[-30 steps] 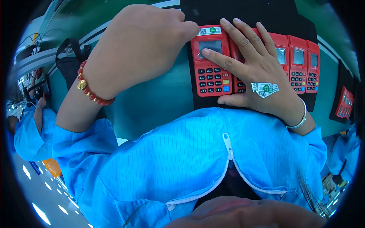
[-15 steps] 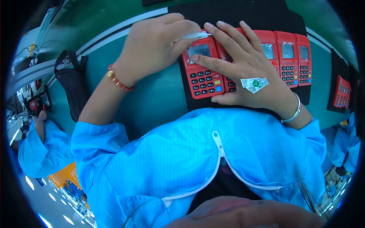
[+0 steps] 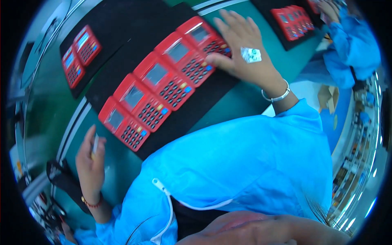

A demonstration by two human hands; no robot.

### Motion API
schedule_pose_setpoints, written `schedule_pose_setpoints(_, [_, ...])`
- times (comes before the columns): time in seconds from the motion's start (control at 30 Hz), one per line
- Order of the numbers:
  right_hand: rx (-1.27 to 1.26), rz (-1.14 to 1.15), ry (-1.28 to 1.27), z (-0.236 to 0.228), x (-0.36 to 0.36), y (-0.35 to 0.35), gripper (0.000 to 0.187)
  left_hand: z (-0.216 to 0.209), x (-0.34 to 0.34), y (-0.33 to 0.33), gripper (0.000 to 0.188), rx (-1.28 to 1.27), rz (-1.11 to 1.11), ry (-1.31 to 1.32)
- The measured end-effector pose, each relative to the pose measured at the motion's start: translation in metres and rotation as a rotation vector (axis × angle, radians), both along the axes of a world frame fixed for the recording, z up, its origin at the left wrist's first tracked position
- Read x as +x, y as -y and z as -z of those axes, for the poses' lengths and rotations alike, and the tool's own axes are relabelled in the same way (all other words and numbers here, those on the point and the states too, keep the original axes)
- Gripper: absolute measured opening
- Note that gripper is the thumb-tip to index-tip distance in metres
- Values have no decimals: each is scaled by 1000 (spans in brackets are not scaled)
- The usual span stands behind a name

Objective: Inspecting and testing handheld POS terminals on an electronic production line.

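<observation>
Several red card payment terminals (image 3: 156,73) lie face up in a slanting row on a black mat (image 3: 185,124), with small screens and dark keypads. Off the near-left end of the row, my left hand (image 3: 90,157) is closed around a thin white pointed tool (image 3: 96,143), its exact kind unclear. My right hand (image 3: 245,43) spreads its fingers by the far-right terminal (image 3: 200,34). Its thumb overlaps that terminal's keypad; whether it touches is unclear. Small white labels (image 3: 250,54) with green print are stuck to the back of this hand.
Two more red terminals (image 3: 87,45) lie on a black mat at the back left. Farther right, another mat holds more terminals (image 3: 292,22), near a co-worker in a blue sleeve (image 3: 347,49). A black bag-like object (image 3: 67,183) is beside my left forearm.
My left hand has moved away from the terminal's screen to the lower left, still with the white tool. My right hand has shifted to the row's right end. The view has turned.
</observation>
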State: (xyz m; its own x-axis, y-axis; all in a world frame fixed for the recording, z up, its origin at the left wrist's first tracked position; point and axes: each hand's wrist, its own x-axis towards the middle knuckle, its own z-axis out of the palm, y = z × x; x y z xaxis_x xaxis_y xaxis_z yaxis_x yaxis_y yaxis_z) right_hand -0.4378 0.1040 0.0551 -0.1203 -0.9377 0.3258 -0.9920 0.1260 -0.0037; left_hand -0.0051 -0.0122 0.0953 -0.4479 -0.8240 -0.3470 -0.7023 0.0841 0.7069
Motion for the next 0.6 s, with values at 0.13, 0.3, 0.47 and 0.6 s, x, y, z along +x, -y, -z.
schedule_pose_setpoints(0.13, [224, 97, 51, 15, -31, -52, 82, 18, -14, -46, 80, 478, -200, -429])
schedule_pose_setpoints(0.3, [21, 226, 1135, 16, -38, -84, 72, 20, -52, -52, 58, 839, -238, -542])
schedule_pose_setpoints(0.47, [-803, 217, 2015, 17, -61, -112, 38, 39, -132, -61, 50, 529, 126, -367])
schedule_pose_setpoints(0.6, [-1167, 151, 1852, 11, -122, -117, 30, 42, -232, -51, 39, 488, 263, -501])
